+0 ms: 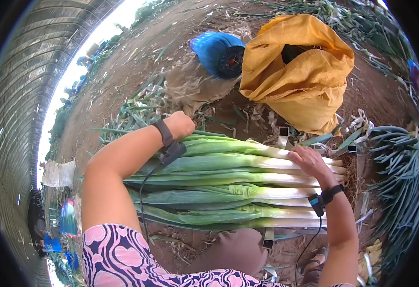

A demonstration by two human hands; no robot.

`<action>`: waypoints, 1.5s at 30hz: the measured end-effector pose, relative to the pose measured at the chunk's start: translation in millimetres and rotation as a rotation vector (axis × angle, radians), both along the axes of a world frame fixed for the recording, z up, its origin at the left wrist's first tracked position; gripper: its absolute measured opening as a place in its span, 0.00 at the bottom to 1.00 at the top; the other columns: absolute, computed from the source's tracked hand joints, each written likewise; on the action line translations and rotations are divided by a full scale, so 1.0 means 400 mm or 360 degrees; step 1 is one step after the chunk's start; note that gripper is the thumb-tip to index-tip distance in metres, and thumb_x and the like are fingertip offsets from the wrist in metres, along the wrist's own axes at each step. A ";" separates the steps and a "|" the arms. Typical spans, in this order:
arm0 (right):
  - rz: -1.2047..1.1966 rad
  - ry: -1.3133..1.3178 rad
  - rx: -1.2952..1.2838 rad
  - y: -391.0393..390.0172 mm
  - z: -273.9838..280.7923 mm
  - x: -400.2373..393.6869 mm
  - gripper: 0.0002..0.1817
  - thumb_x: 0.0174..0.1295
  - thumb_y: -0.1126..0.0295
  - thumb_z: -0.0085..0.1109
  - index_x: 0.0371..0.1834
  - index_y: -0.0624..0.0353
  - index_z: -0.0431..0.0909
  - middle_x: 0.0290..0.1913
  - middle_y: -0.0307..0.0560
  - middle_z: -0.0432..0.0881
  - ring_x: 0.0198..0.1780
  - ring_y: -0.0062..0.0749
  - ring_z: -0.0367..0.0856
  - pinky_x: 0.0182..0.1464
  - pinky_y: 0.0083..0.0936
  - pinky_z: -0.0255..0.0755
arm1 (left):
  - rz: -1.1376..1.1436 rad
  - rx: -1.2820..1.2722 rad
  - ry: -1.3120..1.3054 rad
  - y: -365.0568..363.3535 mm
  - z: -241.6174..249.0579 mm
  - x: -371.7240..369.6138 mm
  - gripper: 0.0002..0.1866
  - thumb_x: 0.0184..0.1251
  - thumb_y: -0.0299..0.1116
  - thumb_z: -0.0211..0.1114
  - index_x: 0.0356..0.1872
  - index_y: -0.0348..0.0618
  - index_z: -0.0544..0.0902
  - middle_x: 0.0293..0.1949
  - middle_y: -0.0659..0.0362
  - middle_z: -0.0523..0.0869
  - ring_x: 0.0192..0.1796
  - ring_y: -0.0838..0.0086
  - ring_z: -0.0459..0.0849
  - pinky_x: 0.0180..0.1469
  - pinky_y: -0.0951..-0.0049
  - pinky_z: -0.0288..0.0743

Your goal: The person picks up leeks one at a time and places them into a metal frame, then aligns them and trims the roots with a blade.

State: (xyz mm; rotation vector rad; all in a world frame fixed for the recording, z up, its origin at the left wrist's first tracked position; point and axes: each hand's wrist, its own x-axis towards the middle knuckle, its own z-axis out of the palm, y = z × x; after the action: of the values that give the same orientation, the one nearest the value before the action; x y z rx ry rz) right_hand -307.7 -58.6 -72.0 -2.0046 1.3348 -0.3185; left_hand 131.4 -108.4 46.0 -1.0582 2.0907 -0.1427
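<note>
Several long leeks (238,191) lie side by side in a row, green leaves to the left and white stems with roots to the right. My left hand (179,125) is at the far edge of the leaves, its fingers curled; what it holds, if anything, is hidden. Resting on the white stem of the farthest leek is my right hand (310,161), fingers spread. Square metal tube ends (283,136) show beside the row.
Beyond the leeks stand an orange sack (295,71) and a blue bundle (219,53). More leeks (396,177) are piled at the right. Leaf scraps litter the brown soil (104,95). My knee (233,251) is close to the row's near side.
</note>
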 end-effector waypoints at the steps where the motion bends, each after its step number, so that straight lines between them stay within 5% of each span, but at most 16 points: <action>1: 0.0000 -0.0011 0.0001 0.001 -0.005 -0.002 0.26 0.65 0.46 0.43 0.48 0.56 0.78 0.46 0.56 0.82 0.53 0.50 0.77 0.55 0.42 0.64 | -0.0076 -0.0037 0.0103 0.012 -0.002 0.017 0.08 0.53 0.33 0.58 0.21 0.46 0.85 0.25 0.54 0.86 0.33 0.59 0.86 0.36 0.60 0.77; 5: -0.0006 0.0024 0.0022 -0.001 0.005 0.002 0.26 0.65 0.46 0.44 0.48 0.57 0.78 0.46 0.57 0.82 0.53 0.49 0.77 0.56 0.42 0.64 | 0.0051 -0.0012 -0.0097 0.069 0.046 -0.024 0.09 0.55 0.33 0.58 0.26 0.44 0.87 0.30 0.51 0.87 0.36 0.56 0.86 0.37 0.61 0.78; 8: 0.0010 -0.0031 0.0036 -0.002 0.014 0.003 0.26 0.65 0.45 0.45 0.48 0.58 0.78 0.46 0.57 0.82 0.53 0.50 0.77 0.56 0.42 0.65 | 0.0425 -0.0020 0.0347 0.092 0.034 0.036 0.11 0.55 0.33 0.55 0.26 0.40 0.84 0.27 0.47 0.86 0.33 0.52 0.85 0.36 0.55 0.77; 12: -0.0006 -0.0020 0.0016 -0.001 0.012 0.002 0.26 0.66 0.46 0.45 0.47 0.58 0.79 0.45 0.57 0.82 0.52 0.51 0.77 0.55 0.41 0.66 | 0.1143 -0.0020 0.0488 0.121 0.059 0.086 0.18 0.66 0.36 0.50 0.39 0.31 0.83 0.42 0.37 0.83 0.49 0.45 0.81 0.54 0.52 0.72; 13: 0.0002 -0.0027 0.0013 0.001 0.018 0.002 0.26 0.66 0.46 0.45 0.47 0.58 0.79 0.45 0.57 0.82 0.51 0.51 0.77 0.55 0.41 0.66 | 0.1299 -0.0001 0.0291 0.111 0.071 0.109 0.25 0.67 0.45 0.54 0.49 0.29 0.79 0.52 0.36 0.79 0.57 0.47 0.77 0.61 0.54 0.67; 17: 0.0008 0.0029 -0.0007 -0.003 0.013 0.004 0.25 0.66 0.47 0.45 0.47 0.58 0.79 0.44 0.57 0.82 0.50 0.51 0.78 0.53 0.40 0.68 | 0.1470 -0.0654 0.0805 0.108 0.080 0.143 0.40 0.51 0.49 0.71 0.60 0.30 0.70 0.63 0.44 0.72 0.63 0.57 0.74 0.61 0.62 0.69; 20: -0.0010 0.0002 0.0017 -0.002 0.015 0.008 0.24 0.66 0.48 0.45 0.47 0.57 0.79 0.44 0.56 0.82 0.49 0.51 0.78 0.52 0.41 0.68 | 0.1094 -0.0409 0.1072 0.079 0.062 0.202 0.36 0.51 0.45 0.72 0.59 0.35 0.73 0.58 0.45 0.78 0.60 0.57 0.77 0.59 0.62 0.70; 21: 0.0000 0.0000 -0.0010 -0.005 0.016 0.006 0.24 0.66 0.48 0.45 0.46 0.57 0.79 0.43 0.56 0.82 0.49 0.51 0.78 0.52 0.41 0.68 | 0.1355 -0.0194 0.0968 0.066 0.066 0.202 0.28 0.52 0.46 0.70 0.52 0.39 0.80 0.48 0.45 0.84 0.52 0.56 0.82 0.54 0.62 0.73; 28: -0.0018 -0.0060 -0.0049 -0.002 0.001 0.006 0.23 0.67 0.48 0.44 0.45 0.57 0.79 0.41 0.56 0.81 0.47 0.53 0.78 0.51 0.41 0.68 | 0.1005 -0.0487 0.0764 0.091 0.078 0.224 0.17 0.57 0.44 0.66 0.34 0.36 0.85 0.31 0.46 0.86 0.37 0.59 0.86 0.40 0.63 0.75; 31: -0.0017 -0.0008 -0.0053 -0.004 -0.006 0.003 0.22 0.67 0.49 0.44 0.44 0.56 0.78 0.42 0.55 0.81 0.47 0.52 0.78 0.51 0.42 0.68 | 0.1235 -0.0391 0.1122 0.106 0.163 0.204 0.13 0.58 0.39 0.65 0.31 0.38 0.85 0.31 0.52 0.86 0.33 0.66 0.85 0.37 0.68 0.76; 32: -0.0011 0.0023 -0.0046 -0.006 -0.006 0.004 0.22 0.67 0.49 0.44 0.44 0.56 0.78 0.43 0.55 0.81 0.47 0.52 0.78 0.51 0.42 0.68 | 0.1308 -0.0446 0.1654 0.113 0.175 0.211 0.14 0.61 0.40 0.65 0.29 0.38 0.86 0.29 0.60 0.86 0.30 0.76 0.83 0.34 0.72 0.74; 35: 0.0041 0.0040 -0.0041 -0.008 -0.002 0.006 0.22 0.67 0.49 0.43 0.44 0.55 0.77 0.44 0.54 0.81 0.47 0.52 0.78 0.51 0.42 0.68 | 0.1785 -0.0955 0.2546 0.069 0.233 0.266 0.17 0.66 0.45 0.62 0.37 0.38 0.86 0.29 0.60 0.86 0.36 0.70 0.85 0.41 0.69 0.77; 37: 0.0098 0.0057 -0.0090 -0.004 0.002 0.002 0.22 0.67 0.48 0.42 0.45 0.54 0.77 0.43 0.54 0.81 0.47 0.52 0.78 0.51 0.42 0.68 | 0.2004 -0.1092 0.1811 -0.034 0.211 0.550 0.22 0.67 0.47 0.61 0.49 0.38 0.82 0.39 0.53 0.87 0.47 0.60 0.84 0.50 0.62 0.76; 40: 0.0072 0.0076 -0.0076 -0.013 -0.027 -0.002 0.22 0.68 0.47 0.40 0.46 0.51 0.76 0.43 0.53 0.81 0.47 0.52 0.78 0.50 0.43 0.68 | 0.1118 -0.2332 0.0942 -0.099 0.179 0.380 0.26 0.67 0.49 0.57 0.57 0.39 0.76 0.53 0.48 0.82 0.57 0.57 0.79 0.55 0.59 0.72; 42: 0.0120 0.0088 -0.0100 -0.019 -0.043 -0.004 0.22 0.69 0.47 0.39 0.48 0.51 0.76 0.44 0.52 0.81 0.49 0.51 0.77 0.51 0.42 0.68 | 0.0741 -0.1015 0.1461 0.005 0.233 0.046 0.26 0.68 0.47 0.55 0.60 0.40 0.73 0.63 0.47 0.73 0.62 0.55 0.75 0.58 0.60 0.71; 45: 0.0237 0.0044 -0.0141 -0.023 -0.042 -0.005 0.25 0.68 0.44 0.40 0.48 0.54 0.75 0.44 0.55 0.81 0.51 0.50 0.77 0.53 0.43 0.66 | 0.0471 -0.0045 0.0922 0.057 0.128 -0.116 0.24 0.72 0.46 0.49 0.58 0.38 0.75 0.58 0.47 0.77 0.61 0.54 0.75 0.62 0.60 0.67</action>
State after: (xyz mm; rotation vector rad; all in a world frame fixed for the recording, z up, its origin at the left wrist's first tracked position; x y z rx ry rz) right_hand -309.8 -67.9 -88.6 -2.1761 1.1985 -0.2860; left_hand 85.0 -85.5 97.1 -1.5489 2.3962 0.3188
